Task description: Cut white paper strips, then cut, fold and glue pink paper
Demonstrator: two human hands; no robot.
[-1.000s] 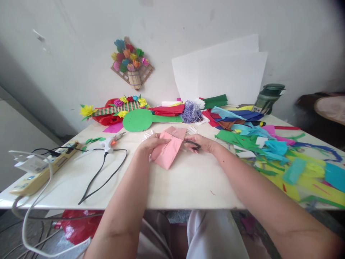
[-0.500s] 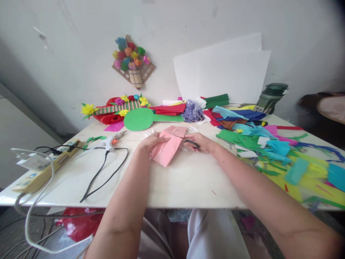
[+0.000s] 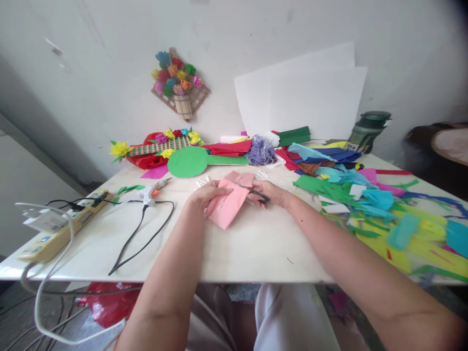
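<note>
Near the middle of the frame, pink paper (image 3: 227, 208) is held above the desk (image 3: 256, 253), its lower corner pointing down toward the bottom of the frame. The left hand (image 3: 206, 194) is clamped on the paper's left side, thumb lying over the top face. The right hand (image 3: 273, 193) is closed around the black handles of the scissors (image 3: 261, 197), whose blades reach left into the paper's upper part. Just above the left hand lie small white pieces (image 3: 202, 182).

Behind the hands, toward the middle of the frame, lies a green paddle-shaped board (image 3: 188, 162), with purple yarn (image 3: 262, 150) by the end of its narrow part. At the left of the frame, a white glue gun (image 3: 146, 194) rests near a cream power strip (image 3: 81, 219). Paper scraps (image 3: 323, 189) in green, blue, yellow and pink spread over the right side, and a dark green bottle (image 3: 369, 134) tilts at the upper right. White sheets (image 3: 300, 100) lean on the wall at upper centre-right; a flower decoration (image 3: 181, 80) hangs to their left.
</note>
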